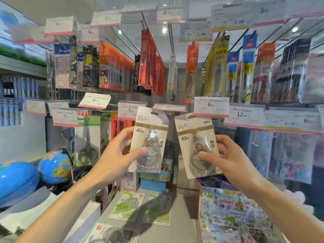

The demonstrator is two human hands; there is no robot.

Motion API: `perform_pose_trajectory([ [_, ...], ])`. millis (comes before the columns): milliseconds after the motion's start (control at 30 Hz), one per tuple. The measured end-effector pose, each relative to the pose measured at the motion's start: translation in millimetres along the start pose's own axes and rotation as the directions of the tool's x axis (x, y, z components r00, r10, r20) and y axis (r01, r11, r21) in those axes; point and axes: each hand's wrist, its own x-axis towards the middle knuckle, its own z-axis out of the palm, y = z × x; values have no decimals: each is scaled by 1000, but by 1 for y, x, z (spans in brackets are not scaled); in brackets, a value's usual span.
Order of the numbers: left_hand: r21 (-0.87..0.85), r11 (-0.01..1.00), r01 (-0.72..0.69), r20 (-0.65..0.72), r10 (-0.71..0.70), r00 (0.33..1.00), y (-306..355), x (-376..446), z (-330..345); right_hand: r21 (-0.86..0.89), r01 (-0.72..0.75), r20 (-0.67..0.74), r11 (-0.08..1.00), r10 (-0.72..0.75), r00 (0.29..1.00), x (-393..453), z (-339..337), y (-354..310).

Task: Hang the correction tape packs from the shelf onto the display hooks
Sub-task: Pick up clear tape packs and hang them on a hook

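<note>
The left hand [115,153] pinches one beige correction tape pack [149,139]; the right hand [228,155] pinches a second beige pack [196,146]. Both are raised before the price-tagged display hooks [169,109]. To hang one well, line its top slot up with the hook tip and slide it straight on. Two green packs [140,207] and one red-labelled pack [112,234] remain on the shelf [184,216].

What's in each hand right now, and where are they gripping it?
Each holds a beige correction tape pack: left hand pinches left pack mid-blister; right hand pinches right pack likewise.
</note>
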Motion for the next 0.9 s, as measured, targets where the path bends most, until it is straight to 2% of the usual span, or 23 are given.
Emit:
perform_pose_trajectory([
  [300, -20, 998, -64, 14, 64, 998, 1, 18, -13, -136, -48, 1, 990, 48, 999, 18, 8, 19],
  [600, -36, 996, -77, 14, 77, 997, -3, 22, -13, -105, -57, -46, 993, 52, 998, 59, 44, 24],
  [900, -54, 996, -77, 15, 78, 997, -5, 22, -13, -53, -49, -49, 997, 47, 998, 66, 51, 26],
])
